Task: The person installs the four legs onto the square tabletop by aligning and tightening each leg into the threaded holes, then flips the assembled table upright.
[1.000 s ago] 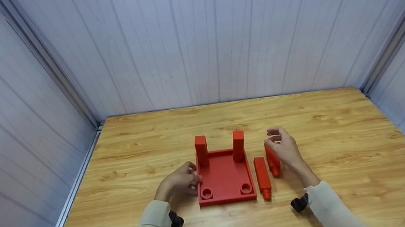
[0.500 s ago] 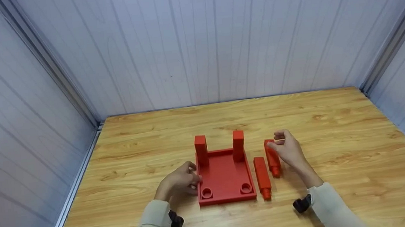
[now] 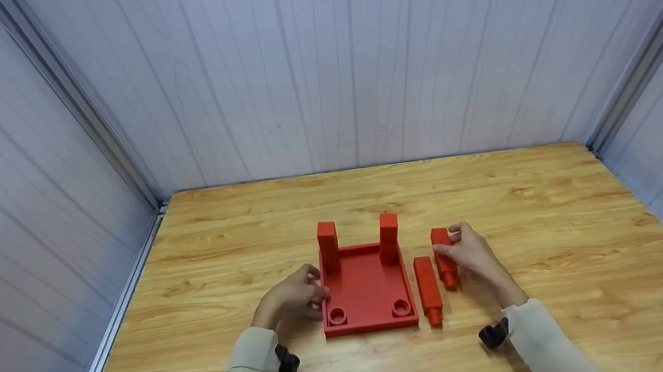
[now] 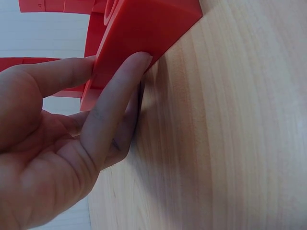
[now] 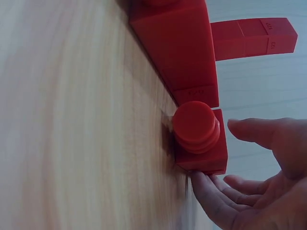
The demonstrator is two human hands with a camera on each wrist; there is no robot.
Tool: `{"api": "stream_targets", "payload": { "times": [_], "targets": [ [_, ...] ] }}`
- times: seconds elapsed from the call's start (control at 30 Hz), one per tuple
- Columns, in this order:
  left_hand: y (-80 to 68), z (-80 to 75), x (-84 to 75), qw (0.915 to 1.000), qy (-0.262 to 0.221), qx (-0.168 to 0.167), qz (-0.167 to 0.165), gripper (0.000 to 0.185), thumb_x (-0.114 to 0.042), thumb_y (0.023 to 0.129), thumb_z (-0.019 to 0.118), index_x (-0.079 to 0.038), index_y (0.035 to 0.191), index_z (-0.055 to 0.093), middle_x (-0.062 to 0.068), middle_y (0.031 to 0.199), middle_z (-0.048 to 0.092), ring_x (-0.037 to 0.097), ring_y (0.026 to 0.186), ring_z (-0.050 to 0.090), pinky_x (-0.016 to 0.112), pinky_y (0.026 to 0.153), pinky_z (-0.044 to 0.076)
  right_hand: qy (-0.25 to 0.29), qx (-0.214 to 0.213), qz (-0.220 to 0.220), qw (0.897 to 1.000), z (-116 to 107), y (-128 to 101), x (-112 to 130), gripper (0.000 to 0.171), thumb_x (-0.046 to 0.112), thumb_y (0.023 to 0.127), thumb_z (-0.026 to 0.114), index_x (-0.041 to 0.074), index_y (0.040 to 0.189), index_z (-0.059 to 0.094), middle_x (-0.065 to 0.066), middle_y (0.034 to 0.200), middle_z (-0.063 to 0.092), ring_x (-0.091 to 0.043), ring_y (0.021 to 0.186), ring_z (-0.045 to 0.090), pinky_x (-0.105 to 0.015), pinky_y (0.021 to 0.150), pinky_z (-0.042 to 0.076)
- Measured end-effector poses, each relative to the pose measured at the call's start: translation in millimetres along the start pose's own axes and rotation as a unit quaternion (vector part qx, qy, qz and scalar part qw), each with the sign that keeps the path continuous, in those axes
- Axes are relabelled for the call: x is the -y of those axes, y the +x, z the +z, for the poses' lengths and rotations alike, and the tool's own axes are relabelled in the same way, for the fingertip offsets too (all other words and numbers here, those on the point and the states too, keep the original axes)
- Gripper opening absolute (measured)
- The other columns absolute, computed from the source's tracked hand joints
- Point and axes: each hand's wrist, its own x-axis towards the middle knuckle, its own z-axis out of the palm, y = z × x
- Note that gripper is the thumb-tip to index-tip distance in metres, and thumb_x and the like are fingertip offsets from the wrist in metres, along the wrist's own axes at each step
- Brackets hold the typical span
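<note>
A small red tabletop (image 3: 367,287) lies upside down, rimmed, with two square legs (image 3: 328,245) upright at its far corners and round sockets at the near ones. My left hand (image 3: 290,295) holds its left edge; in the left wrist view, one finger presses the outer wall (image 4: 148,33). At the right lies a loose red table leg (image 3: 440,239), its round end toward me. My right hand (image 3: 471,251) is at that leg, fingertips touching its side below the round end (image 5: 194,124) in the right wrist view, thumb just short of the opposite side.
Another red leg (image 3: 427,284) lies between the tabletop and the leg by my right hand. The wooden table (image 3: 236,220) ends at a pale panel wall (image 3: 320,76) behind, with panels at both sides.
My right hand has come down and toward me along the far loose leg, its fingers now against the leg's right side. The left hand and tabletop have stayed put.
</note>
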Motion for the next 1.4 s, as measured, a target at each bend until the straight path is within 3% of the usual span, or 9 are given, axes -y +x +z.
{"api": "stream_targets", "payload": {
  "times": [0.57, 0.73, 0.9, 1.03, 1.17, 1.4],
  "targets": [
    [-1.7, 0.9, -1.6, 0.9999, 0.004, -0.001, 0.011, 0.038, 0.002, 0.09, 0.053, 0.003, 0.122, 0.032, 0.008, 0.082, 0.045, 0.019, 0.065, 0.041, 0.029, 0.056, 0.046, -0.054, 0.015, 0.025, 0.998, -3.7, 3.8, 5.3, 0.063, 0.028, 0.088, 0.066, -0.007, 0.135, 0.042, -0.026, 0.126, 0.053, -0.034, 0.11, 0.055, -0.043, 0.092, 0.047],
    [-1.1, 0.7, -0.8, 0.9999, 0.002, 0.002, 0.01, 0.039, 0.001, 0.09, 0.053, 0.003, 0.123, 0.032, 0.008, 0.084, 0.046, 0.019, 0.067, 0.043, 0.03, 0.057, 0.049, -0.014, 0.012, 0.024, 1.0, -5.3, 4.4, 1.5, 0.057, 0.022, 0.089, 0.064, -0.008, 0.133, 0.043, -0.027, 0.124, 0.054, -0.032, 0.106, 0.058, -0.037, 0.085, 0.051],
    [-0.5, 0.4, -0.3, 0.9999, 0.008, -0.003, 0.006, 0.041, 0.0, 0.09, 0.055, 0.003, 0.125, 0.033, 0.008, 0.084, 0.047, 0.019, 0.069, 0.046, 0.031, 0.059, 0.052, 0.052, 0.017, 0.028, 0.998, -8.1, 5.2, -5.8, 0.055, 0.018, 0.09, 0.06, -0.009, 0.134, 0.042, -0.027, 0.129, 0.051, -0.035, 0.114, 0.054, -0.039, 0.092, 0.05],
    [-0.6, 1.1, 0.0, 0.9999, 0.011, -0.006, 0.009, 0.042, 0.001, 0.088, 0.055, 0.003, 0.124, 0.033, 0.008, 0.083, 0.047, 0.019, 0.067, 0.045, 0.03, 0.057, 0.05, 0.098, 0.012, 0.035, 0.994, -10.1, 5.0, -9.5, 0.054, 0.017, 0.091, 0.06, -0.008, 0.135, 0.042, -0.026, 0.13, 0.05, -0.033, 0.116, 0.053, -0.035, 0.094, 0.049],
    [-0.3, 1.2, 0.3, 0.9999, 0.003, 0.004, 0.01, 0.04, 0.003, 0.088, 0.053, 0.003, 0.123, 0.032, 0.009, 0.083, 0.048, 0.019, 0.066, 0.042, 0.029, 0.057, 0.047, 0.138, 0.007, 0.045, 0.989, -11.8, 4.9, -11.4, 0.057, 0.019, 0.091, 0.062, -0.006, 0.137, 0.041, -0.024, 0.132, 0.049, -0.029, 0.115, 0.054, -0.029, 0.088, 0.051],
    [-0.1, 1.3, 0.4, 0.9999, -0.004, 0.009, 0.007, 0.04, 0.004, 0.088, 0.052, 0.003, 0.123, 0.032, 0.009, 0.085, 0.047, 0.019, 0.067, 0.044, 0.03, 0.058, 0.05, 0.186, 0.035, 0.054, 0.98, -13.6, 4.2, -7.6, 0.061, 0.016, 0.091, 0.058, -0.005, 0.143, 0.033, -0.024, 0.136, 0.044, -0.023, 0.106, 0.058, -0.031, 0.084, 0.054]
  ]
}}
